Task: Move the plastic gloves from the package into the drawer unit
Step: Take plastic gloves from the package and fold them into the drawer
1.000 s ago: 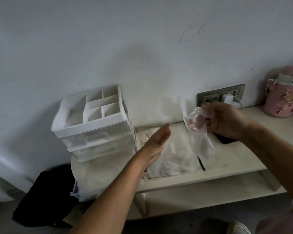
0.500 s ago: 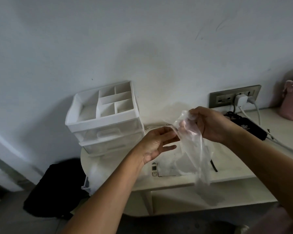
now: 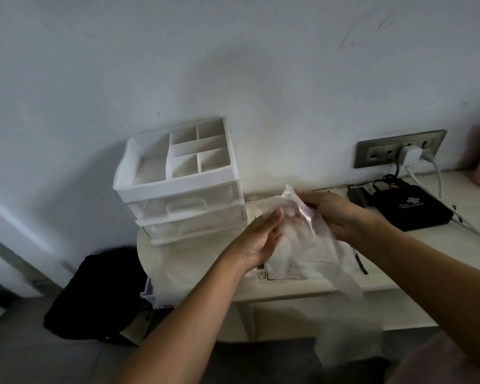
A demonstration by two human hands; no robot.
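While clamping the top of the plastic gloves [image 3: 297, 234] in the right grip [image 3: 336, 214], fingers curled round the crumpled film, braces the bundle from its left with the left grip [image 3: 257, 242], fingers apart and nearly straight, laid flat against the plastic. Holds the gloves in the air at centre right of the frame, over the package [image 3: 281, 273] lying flat on the bench [image 3: 399, 261], with a long loose tail of film trailing past the bench's front edge toward lower right. Not yet in the drawer unit [image 3: 183, 195], just left of the hands, with both stacked drawers apparently closed.

Most likely to go wrong: slipping. Thin, slick, limp film, clamped at one end only; could slide out layer by layer or shed a glove onto the floor. Could also snag the trailing tail on the bench edge during a swing left. Needs one grip free for a drawer handle, so risks a one-handed carry of a floppy bundle, or a shove of the light unit toward the wall instead of an opening. Cannot tell whether more gloves remain in the package.

Short path left from the hands to the unit's front. Tighter to the right: a black box [image 3: 410, 212], cables and a wall socket [image 3: 399, 148] at upper right. At lower left, past the rounded bench end, a clear tray-like piece [image 3: 155, 289], perhaps a removed drawer, then a drop to a black bag [image 3: 94, 292] on the floor.
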